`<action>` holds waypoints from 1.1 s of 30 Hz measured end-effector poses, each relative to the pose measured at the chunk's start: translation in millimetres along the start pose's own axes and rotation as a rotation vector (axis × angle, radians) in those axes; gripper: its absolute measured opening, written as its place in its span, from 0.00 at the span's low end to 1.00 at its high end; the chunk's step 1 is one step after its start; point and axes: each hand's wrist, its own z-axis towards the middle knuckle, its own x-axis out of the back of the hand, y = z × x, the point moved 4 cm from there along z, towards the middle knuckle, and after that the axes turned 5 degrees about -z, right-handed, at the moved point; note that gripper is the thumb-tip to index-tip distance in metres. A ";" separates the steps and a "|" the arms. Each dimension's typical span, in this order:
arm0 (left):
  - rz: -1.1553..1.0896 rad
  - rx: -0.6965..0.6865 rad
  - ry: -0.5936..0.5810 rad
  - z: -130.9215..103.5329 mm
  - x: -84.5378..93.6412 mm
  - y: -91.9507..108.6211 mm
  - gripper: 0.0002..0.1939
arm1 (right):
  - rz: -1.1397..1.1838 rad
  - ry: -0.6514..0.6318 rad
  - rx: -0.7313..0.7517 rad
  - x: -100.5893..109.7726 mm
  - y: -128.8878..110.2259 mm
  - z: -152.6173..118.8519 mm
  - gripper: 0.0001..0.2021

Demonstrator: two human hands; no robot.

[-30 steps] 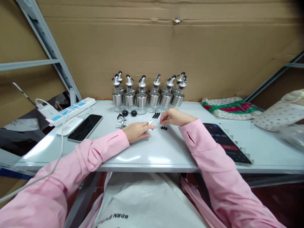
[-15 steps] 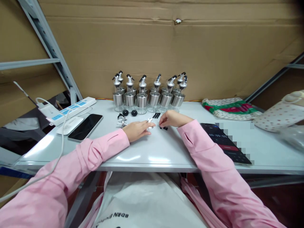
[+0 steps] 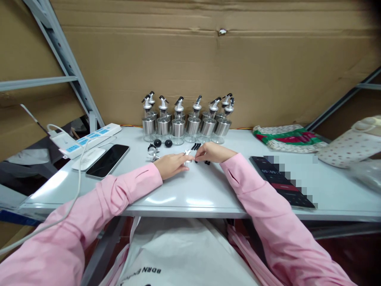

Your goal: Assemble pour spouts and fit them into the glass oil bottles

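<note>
My left hand [image 3: 171, 163] rests low over the table, closed on a silver-grey pourer spout [image 3: 187, 152] held between its fingers. Just right of the spout, my right hand [image 3: 213, 152] is pinched, its fingertips close to the spout on a small black part [image 3: 195, 160], mostly hidden. Several slim black levers [image 3: 194, 146] lie beyond the right fingertips. Small black pieces [image 3: 207, 162] sit under the right hand. Left of the left hand lie more silver pourer parts [image 3: 152, 152] and two round black stoppers [image 3: 168, 143].
Glass bottles with steel sleeves and pourer tops [image 3: 177, 128] stand in rows at the back. A phone [image 3: 108, 160], power strip [image 3: 89, 141] and white cable [image 3: 79, 174] lie left. Right are a tablet-like screen [image 3: 279, 182], a patterned cloth [image 3: 288, 137] and a dotted bag [image 3: 351, 141].
My right hand has moved left from the small black pieces to the spout. My left hand keeps its hold in nearly the same place.
</note>
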 end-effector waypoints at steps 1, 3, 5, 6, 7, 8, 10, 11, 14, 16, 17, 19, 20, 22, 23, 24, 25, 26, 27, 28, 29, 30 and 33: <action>-0.003 -0.002 0.005 -0.1 0.0 0.0 0.16 | -0.006 0.002 0.009 0.1 -2.1 -0.2 0.09; -0.010 -0.007 0.012 -0.3 0.0 0.1 0.16 | -0.008 0.027 0.010 2.3 -5.4 -1.3 0.09; -0.015 -0.011 0.017 -0.6 0.0 0.2 0.16 | 0.027 0.066 -0.007 6.4 -7.1 -3.2 0.09; -0.020 -0.014 0.019 -0.8 0.0 0.3 0.16 | 0.068 0.084 -0.017 8.4 -7.6 -4.3 0.09; -0.026 -0.017 0.021 -1.0 0.0 0.2 0.16 | 0.123 0.095 -0.022 10.0 -8.1 -5.3 0.09; -0.030 -0.019 0.023 -1.2 -0.1 0.1 0.16 | 0.194 0.100 -0.019 11.1 -8.8 -6.1 0.10; -0.031 -0.023 0.026 -1.5 -0.2 -0.2 0.16 | 0.358 0.102 0.002 12.2 -10.9 -7.3 0.11; -0.030 -0.023 0.026 -1.6 -0.4 -0.4 0.17 | 0.437 0.108 0.013 12.7 -12.0 -7.6 0.11; -0.025 -0.021 0.025 -1.6 -0.6 -0.6 0.16 | 0.610 0.139 0.025 14.4 -14.9 -8.1 0.11; -0.026 -0.023 0.022 -1.3 -0.5 -0.1 0.16 | 0.673 0.172 0.022 16.2 -16.4 -8.4 0.11; -0.026 -0.023 0.020 -1.1 -0.4 0.1 0.16 | 0.695 0.191 0.024 17.3 -17.1 -8.7 0.12; -0.023 -0.022 0.015 -0.9 -0.5 0.4 0.16 | 0.732 0.218 0.033 19.3 -18.4 -9.4 0.12; -0.021 -0.020 0.014 -0.9 -0.6 0.5 0.16 | 0.747 0.220 0.039 19.9 -19.1 -9.6 0.13; -0.023 -0.019 0.016 -0.9 -0.9 0.3 0.16 | 0.767 0.206 0.044 20.3 -19.9 -9.8 0.13; -0.028 -0.020 0.019 -1.1 -1.1 0.2 0.16 | 0.773 0.199 0.041 20.3 -19.9 -9.8 0.14; -0.035 -0.023 0.022 -1.2 -1.3 0.0 0.16 | 0.774 0.196 0.035 20.4 -19.6 -9.7 0.14; -0.041 -0.025 0.024 -1.3 -1.5 -0.2 0.16 | 0.768 0.196 0.026 20.5 -19.0 -9.6 0.14; -0.047 -0.028 0.026 -1.4 -1.7 -0.4 0.16 | 0.753 0.196 0.019 20.6 -18.4 -9.5 0.15; -0.049 -0.030 0.027 -1.5 -1.9 -0.5 0.16 | 0.731 0.194 0.014 20.7 -18.0 -9.3 0.15; -0.047 -0.032 0.027 -1.5 -2.0 -0.6 0.16 | 0.710 0.191 0.013 20.7 -17.8 -9.1 0.15; -0.044 -0.035 0.028 -1.5 -2.0 -0.6 0.16 | 0.694 0.192 0.016 20.8 -17.9 -9.0 0.15; -0.038 -0.038 0.030 -1.5 -2.0 -0.5 0.16 | 0.689 0.198 0.020 21.0 -18.1 -8.9 0.14; -0.016 -0.050 0.039 -1.1 -2.1 -0.1 0.16 | 0.736 0.235 0.018 21.7 -18.8 -8.9 0.14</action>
